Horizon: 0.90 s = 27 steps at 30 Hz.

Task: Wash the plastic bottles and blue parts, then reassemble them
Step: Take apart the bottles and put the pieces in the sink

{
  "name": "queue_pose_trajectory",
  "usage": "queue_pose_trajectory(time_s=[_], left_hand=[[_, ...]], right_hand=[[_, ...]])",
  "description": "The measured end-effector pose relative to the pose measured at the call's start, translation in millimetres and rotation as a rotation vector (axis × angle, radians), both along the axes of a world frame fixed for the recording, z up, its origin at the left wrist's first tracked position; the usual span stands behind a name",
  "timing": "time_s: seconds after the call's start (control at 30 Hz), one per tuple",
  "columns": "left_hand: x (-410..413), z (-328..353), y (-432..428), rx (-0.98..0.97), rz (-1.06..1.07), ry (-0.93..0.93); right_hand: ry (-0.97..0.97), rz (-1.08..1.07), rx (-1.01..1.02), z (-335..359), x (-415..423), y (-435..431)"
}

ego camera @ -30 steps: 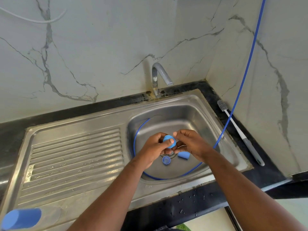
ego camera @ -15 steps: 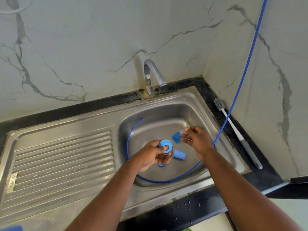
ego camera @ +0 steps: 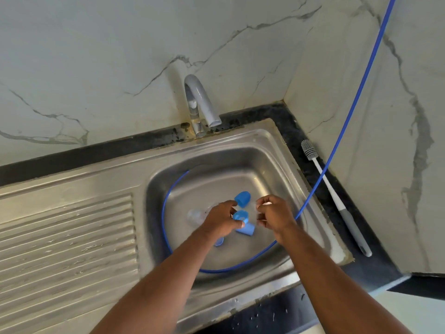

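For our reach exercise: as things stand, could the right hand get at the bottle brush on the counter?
Probably yes. The bottle brush lies uncovered on the counter on the right hand's side of the sink; only the thin blue hose crosses its stem.

A: Illumination?

B: Diffuse, moderately bright; the source lies outside the view. There is a dull sheen on the steel sink [ego camera: 265, 145] and drainboard [ego camera: 72, 237], no hard glare. Shadows are soft, deepest along the basin's left wall.

A: Sharpness?

B: Marble wall [ego camera: 120, 56] and tap [ego camera: 201, 102] crisp. Left hand [ego camera: 220, 219], right hand [ego camera: 274, 214] and blue ring [ego camera: 240, 216] motion-blurred. Wide-angle stretch enlarges the forearms [ego camera: 156, 285] toward the bottom margin.
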<state>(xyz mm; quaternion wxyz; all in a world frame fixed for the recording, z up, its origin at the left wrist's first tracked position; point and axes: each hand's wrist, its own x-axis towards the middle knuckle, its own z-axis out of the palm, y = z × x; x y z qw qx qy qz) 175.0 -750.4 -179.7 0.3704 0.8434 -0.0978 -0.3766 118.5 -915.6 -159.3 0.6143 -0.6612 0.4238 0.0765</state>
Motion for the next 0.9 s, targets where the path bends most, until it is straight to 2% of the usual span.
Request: queue_pose_trajectory(time_s=[0.13,0.33,0.4,0.5,0.67,0.9], left_hand=[[11.2,-27.1,-35.5,0.09,-0.059,-0.115],[21.1,-46.1,-40.0,0.167,-0.057,-0.125],[23.2,-47.2,-28.5,0.184,-0.035,-0.143],[25.7,-43.6,-7.1,0.151,0.045,-0.113],[24.0,-30.1,25.7,0.04,0.151,-0.104],[19.0,-18.5,57.7,-0.002,0.22,-0.09]], right_hand=[[0.084,0.04,0.011,-9.2,1.7,-0.9],[0.13,0.181,-0.247,-25.9,5.0,-7.5],[0.152,0.202,-0.276,-30.3,7.8,-9.5],[0.187,0.302,-0.296,-37.0,14.7,-7.5],[0.306,0.509,-0.532,-52.9,30.2,-6.0],[0.29,0.51,-0.583,-63.9,31.1,-4.0]])
